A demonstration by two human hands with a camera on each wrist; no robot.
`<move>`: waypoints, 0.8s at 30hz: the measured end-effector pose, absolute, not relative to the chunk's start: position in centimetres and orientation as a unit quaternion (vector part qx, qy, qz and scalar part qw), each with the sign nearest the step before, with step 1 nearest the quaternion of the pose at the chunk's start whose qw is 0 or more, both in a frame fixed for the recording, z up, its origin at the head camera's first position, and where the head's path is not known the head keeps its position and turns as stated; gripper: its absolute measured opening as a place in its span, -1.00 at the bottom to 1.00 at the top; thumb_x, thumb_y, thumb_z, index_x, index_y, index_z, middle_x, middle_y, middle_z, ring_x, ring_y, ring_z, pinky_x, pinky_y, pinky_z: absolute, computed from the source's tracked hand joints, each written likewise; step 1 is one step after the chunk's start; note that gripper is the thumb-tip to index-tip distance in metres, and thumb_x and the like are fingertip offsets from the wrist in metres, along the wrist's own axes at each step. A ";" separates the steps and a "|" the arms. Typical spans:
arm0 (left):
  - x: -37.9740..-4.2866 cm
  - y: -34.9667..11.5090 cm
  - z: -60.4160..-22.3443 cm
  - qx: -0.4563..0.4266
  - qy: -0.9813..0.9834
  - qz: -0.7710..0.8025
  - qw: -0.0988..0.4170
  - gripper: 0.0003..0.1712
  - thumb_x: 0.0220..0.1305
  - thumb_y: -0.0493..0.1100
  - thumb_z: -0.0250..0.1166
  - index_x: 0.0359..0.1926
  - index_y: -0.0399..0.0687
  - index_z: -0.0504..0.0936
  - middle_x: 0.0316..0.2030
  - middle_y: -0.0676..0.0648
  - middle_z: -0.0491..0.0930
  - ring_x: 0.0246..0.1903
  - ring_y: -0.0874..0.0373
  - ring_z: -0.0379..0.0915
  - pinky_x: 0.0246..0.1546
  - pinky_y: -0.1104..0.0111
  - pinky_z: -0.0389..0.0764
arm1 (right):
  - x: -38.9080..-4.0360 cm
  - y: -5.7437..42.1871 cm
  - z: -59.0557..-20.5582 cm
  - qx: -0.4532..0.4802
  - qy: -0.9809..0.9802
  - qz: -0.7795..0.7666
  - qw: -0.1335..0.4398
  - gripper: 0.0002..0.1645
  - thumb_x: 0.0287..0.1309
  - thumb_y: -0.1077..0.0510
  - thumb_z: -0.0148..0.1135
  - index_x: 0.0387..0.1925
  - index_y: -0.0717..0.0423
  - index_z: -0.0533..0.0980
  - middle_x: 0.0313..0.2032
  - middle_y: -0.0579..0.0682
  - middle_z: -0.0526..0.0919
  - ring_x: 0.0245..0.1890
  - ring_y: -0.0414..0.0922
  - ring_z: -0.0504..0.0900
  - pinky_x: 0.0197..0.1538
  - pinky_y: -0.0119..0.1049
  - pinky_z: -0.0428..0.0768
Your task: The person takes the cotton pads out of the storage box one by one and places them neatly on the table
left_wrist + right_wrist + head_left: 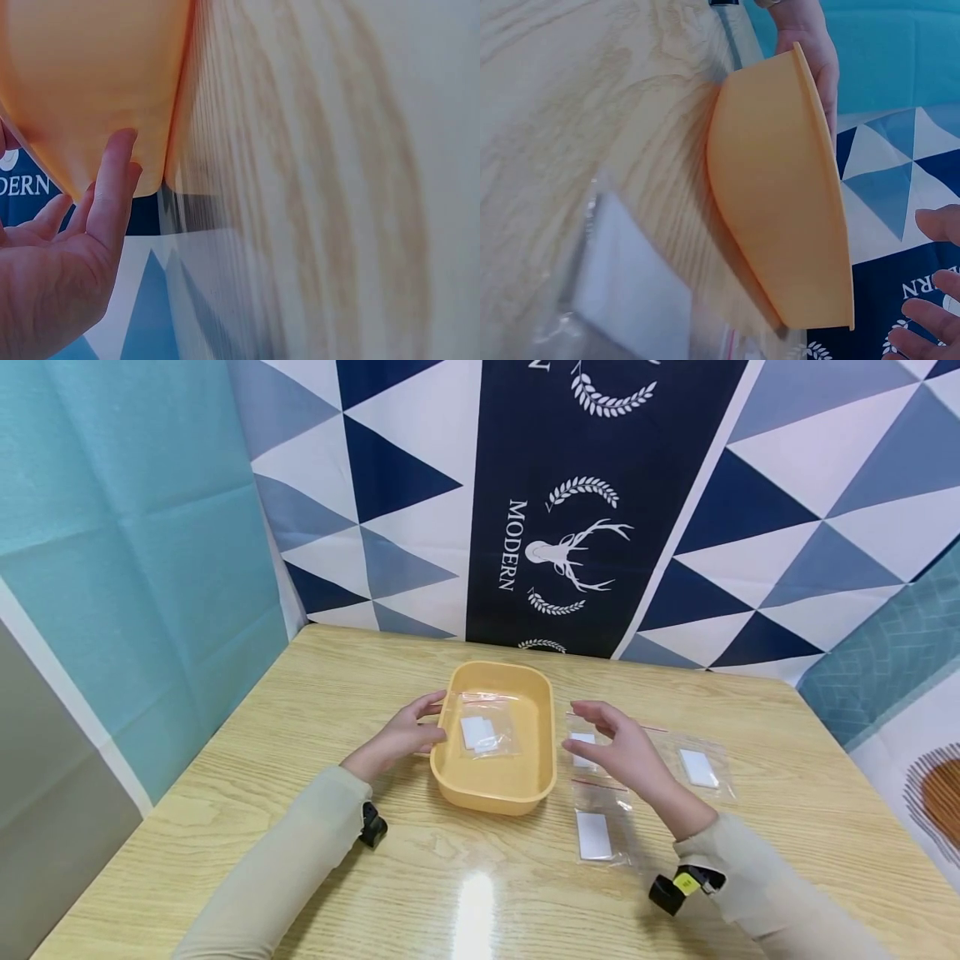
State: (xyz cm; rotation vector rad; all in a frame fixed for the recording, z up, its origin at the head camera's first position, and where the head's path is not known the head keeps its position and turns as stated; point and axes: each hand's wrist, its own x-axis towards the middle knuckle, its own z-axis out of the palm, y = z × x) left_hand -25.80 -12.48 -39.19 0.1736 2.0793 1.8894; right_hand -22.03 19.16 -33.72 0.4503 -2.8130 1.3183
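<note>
An orange-yellow plastic basin (534, 777) stands on the table. My left hand (401, 742) touches its left outer wall with extended fingers (112, 176), which the left wrist view shows against the plastic. Inside the basin lies a clear zip bag (504, 727) with white rectangular pieces (478, 733). To the right of the basin my right hand (626, 747) hovers with thumb and fingers apart, holding nothing. Partly beneath it lies a zip bag with a white piece (582, 749). A nearer bag (594, 837) and one farther right (698, 768) each hold a white piece.
The wooden table (330, 877) runs back to a patterned curtain (405, 485). A teal cloth (142, 543) hangs along the left side. At the right edge, beyond the table, a round brown object (941, 802) lies on a white surface.
</note>
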 end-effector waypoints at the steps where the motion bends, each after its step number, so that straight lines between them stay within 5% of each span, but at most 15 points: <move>1: -25.8 -12.5 -39.2 0.060 0.730 0.662 0.161 -0.13 0.08 -0.41 0.16 0.42 0.00 0.07 0.29 -0.25 0.16 0.11 -0.17 0.35 -0.13 0.21 0.61 | -22.2 19.0 -33.6 0.145 -0.894 0.423 0.001 -0.27 0.03 0.04 0.36 0.22 0.16 0.34 0.14 0.18 0.44 0.19 0.11 0.33 0.29 -0.01 0.24; 24: -24.2 -12.4 -36.4 0.072 0.725 0.660 0.180 -0.12 0.09 -0.43 0.12 0.43 -0.13 0.00 0.31 -0.32 0.10 0.17 -0.25 0.25 -0.06 0.14 0.57 | -25.7 14.6 -32.0 0.159 -0.872 0.462 0.006 -0.29 0.00 0.08 0.38 0.20 0.17 0.37 0.12 0.13 0.47 0.17 0.07 0.38 0.27 -0.11 0.29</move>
